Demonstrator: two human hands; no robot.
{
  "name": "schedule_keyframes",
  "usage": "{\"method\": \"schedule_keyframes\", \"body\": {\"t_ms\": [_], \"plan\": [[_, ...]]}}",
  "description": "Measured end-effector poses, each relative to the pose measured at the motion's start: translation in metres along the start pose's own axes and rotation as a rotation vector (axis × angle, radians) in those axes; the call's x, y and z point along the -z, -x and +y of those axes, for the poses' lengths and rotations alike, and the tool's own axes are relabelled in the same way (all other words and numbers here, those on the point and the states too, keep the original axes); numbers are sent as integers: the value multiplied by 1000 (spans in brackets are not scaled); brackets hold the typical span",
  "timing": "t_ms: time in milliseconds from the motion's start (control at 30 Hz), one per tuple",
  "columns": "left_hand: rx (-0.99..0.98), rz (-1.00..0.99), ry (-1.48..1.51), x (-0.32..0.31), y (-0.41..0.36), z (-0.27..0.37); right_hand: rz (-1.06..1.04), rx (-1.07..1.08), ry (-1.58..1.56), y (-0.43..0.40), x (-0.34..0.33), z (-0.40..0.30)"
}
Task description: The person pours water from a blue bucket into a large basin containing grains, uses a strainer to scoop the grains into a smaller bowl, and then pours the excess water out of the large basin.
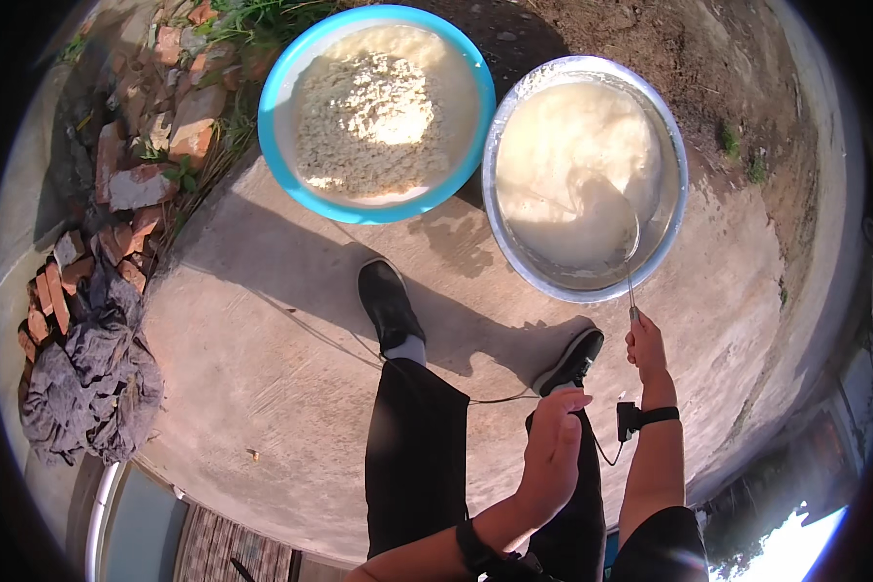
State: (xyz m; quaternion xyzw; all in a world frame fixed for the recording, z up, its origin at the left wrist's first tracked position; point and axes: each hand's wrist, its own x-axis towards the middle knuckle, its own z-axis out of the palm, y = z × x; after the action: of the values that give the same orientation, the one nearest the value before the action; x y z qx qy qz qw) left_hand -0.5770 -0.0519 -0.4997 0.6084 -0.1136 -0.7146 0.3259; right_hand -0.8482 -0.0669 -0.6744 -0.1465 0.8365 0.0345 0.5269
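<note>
My right hand (646, 348) grips the handle of a long-handled metal utensil (631, 286). Its far end reaches over the near rim of a metal basin (678, 174) and is partly lost in the pale, frothy liquid (553, 145) inside; I cannot tell the head's exact shape. Above my right leg, my left hand (553, 447) is held with fingers extended and nothing in it, apart from the basins. To the left of the metal basin stands a blue-rimmed plastic basin (268, 120), holding a wet, crumbly pale mash (364, 138) with cloudy liquid around it.
Broken bricks (142, 185) and weeds line the left side, with a crumpled grey cloth (94, 385) beside them. My black shoes (389, 302) stand on the concrete ground (262, 407). A thin cable (502, 399) shows near my legs. Bare soil (698, 80) lies behind the basins.
</note>
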Motion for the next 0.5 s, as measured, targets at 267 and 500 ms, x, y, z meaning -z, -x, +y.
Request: {"method": "schedule_keyframes", "body": {"t_ms": [267,500], "plan": [[20,-13,-27,-6,-2,-1,-285,-94,-381,23,-28,-18],[49,-42,-39,-14,-3,0,-455,-19,-417,15,-54,-48]]}}
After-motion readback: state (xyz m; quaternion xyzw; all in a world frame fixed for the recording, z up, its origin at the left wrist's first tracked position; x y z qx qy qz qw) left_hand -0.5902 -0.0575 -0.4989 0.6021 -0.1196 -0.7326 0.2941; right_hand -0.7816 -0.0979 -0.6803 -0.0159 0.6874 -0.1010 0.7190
